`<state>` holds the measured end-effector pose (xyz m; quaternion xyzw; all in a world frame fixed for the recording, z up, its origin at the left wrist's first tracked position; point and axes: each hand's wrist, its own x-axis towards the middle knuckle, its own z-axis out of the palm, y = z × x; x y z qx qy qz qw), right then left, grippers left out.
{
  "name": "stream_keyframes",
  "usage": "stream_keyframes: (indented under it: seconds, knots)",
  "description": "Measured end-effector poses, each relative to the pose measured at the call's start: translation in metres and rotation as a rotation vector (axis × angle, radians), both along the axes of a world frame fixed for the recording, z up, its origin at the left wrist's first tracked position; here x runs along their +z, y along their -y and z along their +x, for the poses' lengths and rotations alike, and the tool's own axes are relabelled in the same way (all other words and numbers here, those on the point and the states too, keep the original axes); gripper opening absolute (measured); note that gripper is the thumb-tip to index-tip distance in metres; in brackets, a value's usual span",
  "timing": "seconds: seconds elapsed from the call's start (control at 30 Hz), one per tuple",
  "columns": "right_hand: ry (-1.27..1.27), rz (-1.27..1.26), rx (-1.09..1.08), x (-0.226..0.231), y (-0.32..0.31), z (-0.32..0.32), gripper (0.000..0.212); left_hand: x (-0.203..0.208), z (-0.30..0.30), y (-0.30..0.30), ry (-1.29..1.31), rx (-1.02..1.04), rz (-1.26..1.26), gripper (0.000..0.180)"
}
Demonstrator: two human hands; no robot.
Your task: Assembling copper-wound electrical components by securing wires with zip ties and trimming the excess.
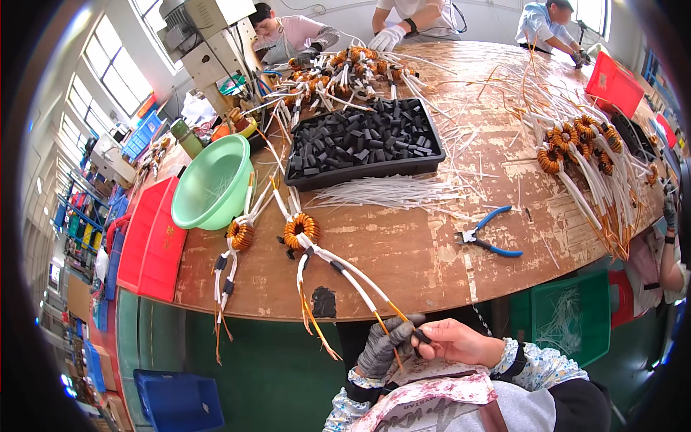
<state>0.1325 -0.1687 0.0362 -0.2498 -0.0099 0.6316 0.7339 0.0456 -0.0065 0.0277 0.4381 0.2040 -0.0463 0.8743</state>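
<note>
Head view, coil, two leads slanting right (and nearer), to gloved fingers

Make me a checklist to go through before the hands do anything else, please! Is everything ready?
1. Left hand holding a lead of the nearest coil: ok, gloved and closed around it.
2. Right hand holding the small black piece: ok, pinched between thumb and finger.
3. Small black piece threaded onto the lead: cannot tell, the grip hides its ends.
4. Nearest coil resting on the table: ok.
5. Spare black pieces in the tray: ok, plenty.
6. Cutters closed: not ok, their blue handles are spread apart.
</note>
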Motion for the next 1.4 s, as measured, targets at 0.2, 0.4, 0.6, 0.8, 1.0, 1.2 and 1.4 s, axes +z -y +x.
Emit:
stream_keyframes:
  seconds: [0.2,0.4,0.6,0.8,1.0,1.2,1.4]
  knots:
    - [0.265,-0.036,0.208,0.01,-0.003,0.003,0.024,0.007,0.005,-0.013,0.013,0.125,-0.164,0.043]
    - [0.301,-0.186,0.126,0.017,-0.025,0.018,0.021,0.003,0.003,-0.006,0.067,0.069,-0.099,0.031]
    - [0.989,-0.364,0.123,0.045,-0.043,0.031,0.024,0.0,-0.013,-0.001,-0.008,0.019,-0.017,0.037]
    - [1.592,-0.459,0.145,0.049,-0.051,0.04,0.036,0.005,-0.024,0.007,-0.031,-0.13,-0.228,0.036]
    - [1.502,-0.254,0.345,0.066,-0.04,0.056,0.032,0.019,-0.016,0.003,-0.001,-0.215,-0.105,0.035]
    - [1.687,-0.329,0.269,0.08,-0.037,0.075,0.036,0.01,-0.014,0.002,0.052,-0.256,-0.077,0.033]
    - [1.633,-0.386,0.24,0.05,-0.057,0.043,0.038,0.002,-0.012,0.006,0.013,-0.205,-0.072,0.034]
